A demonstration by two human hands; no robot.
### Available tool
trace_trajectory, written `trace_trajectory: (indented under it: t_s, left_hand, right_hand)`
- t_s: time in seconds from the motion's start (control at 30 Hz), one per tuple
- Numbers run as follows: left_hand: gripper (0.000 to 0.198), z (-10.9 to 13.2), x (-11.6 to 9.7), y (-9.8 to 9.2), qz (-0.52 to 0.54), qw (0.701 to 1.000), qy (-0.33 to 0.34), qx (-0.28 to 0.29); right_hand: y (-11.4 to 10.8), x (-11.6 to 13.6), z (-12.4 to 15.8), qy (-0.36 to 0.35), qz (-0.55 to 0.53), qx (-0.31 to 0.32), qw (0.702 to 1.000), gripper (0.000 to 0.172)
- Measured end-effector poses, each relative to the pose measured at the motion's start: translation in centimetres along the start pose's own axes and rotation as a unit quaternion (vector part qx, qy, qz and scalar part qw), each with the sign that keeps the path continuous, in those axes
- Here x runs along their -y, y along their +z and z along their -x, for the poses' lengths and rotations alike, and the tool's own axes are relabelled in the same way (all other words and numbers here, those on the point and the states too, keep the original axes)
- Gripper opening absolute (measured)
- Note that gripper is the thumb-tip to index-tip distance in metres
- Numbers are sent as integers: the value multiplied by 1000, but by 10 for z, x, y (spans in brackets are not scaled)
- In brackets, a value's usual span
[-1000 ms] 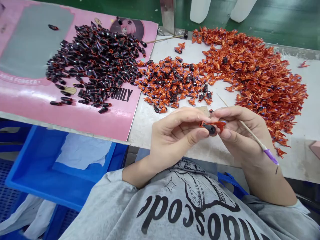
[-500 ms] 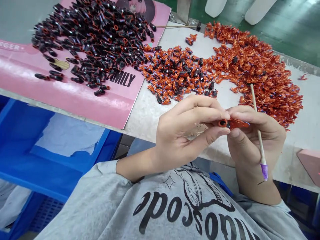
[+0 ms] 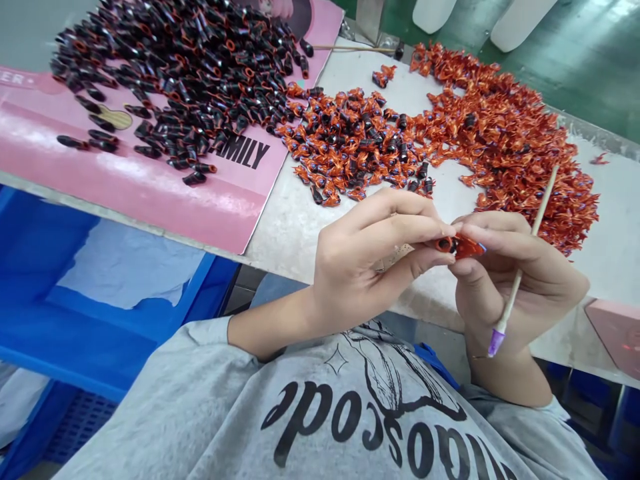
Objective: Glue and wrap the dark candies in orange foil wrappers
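Thumb and fingertips of my left hand [image 3: 360,270] pinch a small black part with an orange rim [image 3: 444,245]. Against it, my right hand [image 3: 540,287] grips a small shiny orange piece [image 3: 471,247] between thumb and forefinger. The two parts touch; whether they are joined, I cannot tell, as fingertips cover them partly. A thin wooden stick [image 3: 512,293] with a purple end and a fine wire-like tip also rests in my right hand, slanting across the fingers.
Black parts with orange openings [image 3: 200,73] are heaped on a pink printed sheet [image 3: 210,217]. Mixed orange-and-black pieces [image 3: 355,143] lie mid-table, beside a large orange pile [image 3: 515,127]. Another stick [image 3: 355,48] lies behind. Blue bins [image 3: 100,353] stand below the table's left edge.
My right hand has turned, swinging the stick's upper end right and its purple end left. The pinched pieces have rotated slightly and stay between both hands' fingertips.
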State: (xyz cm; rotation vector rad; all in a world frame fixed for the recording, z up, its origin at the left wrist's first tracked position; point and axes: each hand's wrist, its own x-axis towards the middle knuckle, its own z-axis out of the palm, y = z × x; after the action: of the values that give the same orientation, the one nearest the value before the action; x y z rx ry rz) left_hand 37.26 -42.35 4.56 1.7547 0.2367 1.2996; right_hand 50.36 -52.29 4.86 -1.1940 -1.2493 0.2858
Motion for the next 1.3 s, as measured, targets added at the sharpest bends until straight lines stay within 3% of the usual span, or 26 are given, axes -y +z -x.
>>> trace_trajectory:
  t_s: [0.37,0.53,0.73,0.83,0.93,1.13,1.2,1.3]
  left_hand:
    - [12,0,5,0,-23,1000,5,-1]
    - [19,4,4,2,30,997,-66,-15]
    - [18,5,5,4,95,988,-119,5]
    - [14,2,7,-2,63,994,-86,36]
    - [7,1,11,-7,-5,999,8,54]
    - [8,9,27,-3,-110,975,192,23]
    - [8,12,30,-2,-108,974,201,16]
    - [6,14,30,-2,-82,986,146,18]
  right_hand:
    - [-4,-3,-1,-45,63,29,997,33]
    - [-4,-1,0,-104,209,64,970,36]
    - [3,4,-2,-162,267,46,949,24]
    - [7,5,-2,-160,278,36,946,21]
    - [8,6,-1,-169,302,34,938,18]
    - [7,9,5,-160,335,53,927,19]
    - [5,9,5,-174,317,66,930,22]
    - [4,7,3,-179,288,65,938,25]
